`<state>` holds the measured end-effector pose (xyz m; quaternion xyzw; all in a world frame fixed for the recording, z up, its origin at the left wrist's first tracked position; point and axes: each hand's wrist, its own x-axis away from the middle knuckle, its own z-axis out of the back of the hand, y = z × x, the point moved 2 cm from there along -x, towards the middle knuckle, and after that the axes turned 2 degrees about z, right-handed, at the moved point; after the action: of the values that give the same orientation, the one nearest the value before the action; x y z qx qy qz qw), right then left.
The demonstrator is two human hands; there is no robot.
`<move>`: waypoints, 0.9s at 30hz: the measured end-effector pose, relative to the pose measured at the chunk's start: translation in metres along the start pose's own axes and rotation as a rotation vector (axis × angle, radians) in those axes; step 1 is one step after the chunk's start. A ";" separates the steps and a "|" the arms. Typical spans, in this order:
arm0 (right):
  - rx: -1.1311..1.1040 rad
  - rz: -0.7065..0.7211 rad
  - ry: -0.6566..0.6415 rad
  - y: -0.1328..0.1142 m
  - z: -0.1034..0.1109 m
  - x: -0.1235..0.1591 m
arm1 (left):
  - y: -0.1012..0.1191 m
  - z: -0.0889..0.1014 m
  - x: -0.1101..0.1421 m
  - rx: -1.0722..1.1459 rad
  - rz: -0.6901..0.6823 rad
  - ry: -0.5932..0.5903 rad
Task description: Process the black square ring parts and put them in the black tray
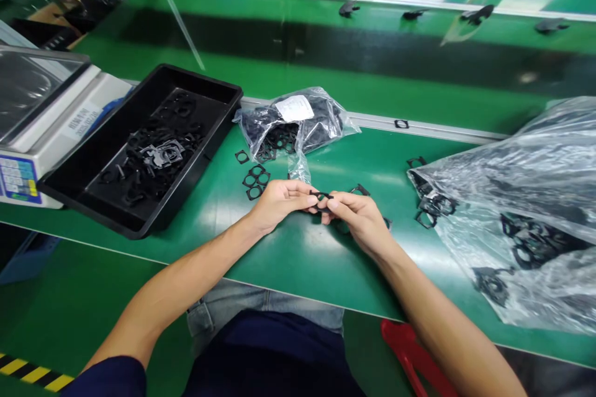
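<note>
Over the middle of the green table, my left hand (282,203) and my right hand (361,214) pinch a small black ring-shaped part (321,197) from either side. Its centre is an open round hole, and my thumbs lie on its near edge. Several flat black frames (256,181) with round holes lie together to the left of my hands. Another black part (359,190) lies just beyond my right hand, which partly hides more pieces. Behind my hands rests a clear bag (321,113) full of black frames, with a white label on it.
At left, a black tray (186,180) holds a heap of black parts, beside a weighing scale (51,130). A big clear bag (535,167) spills black parts at right. One black frame (401,124) sits on the metal rail. A red stool (412,353) stands below the table edge.
</note>
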<state>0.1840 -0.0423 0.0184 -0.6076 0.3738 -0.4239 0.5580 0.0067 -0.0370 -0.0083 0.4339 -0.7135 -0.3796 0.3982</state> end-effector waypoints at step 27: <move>-0.429 -0.195 0.009 0.004 -0.005 -0.002 | 0.005 0.001 0.000 -0.007 0.064 -0.225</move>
<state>0.1782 -0.0424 0.0147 -0.7437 0.3973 -0.3894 0.3708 0.0037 -0.0349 -0.0041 0.3642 -0.7659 -0.4153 0.3290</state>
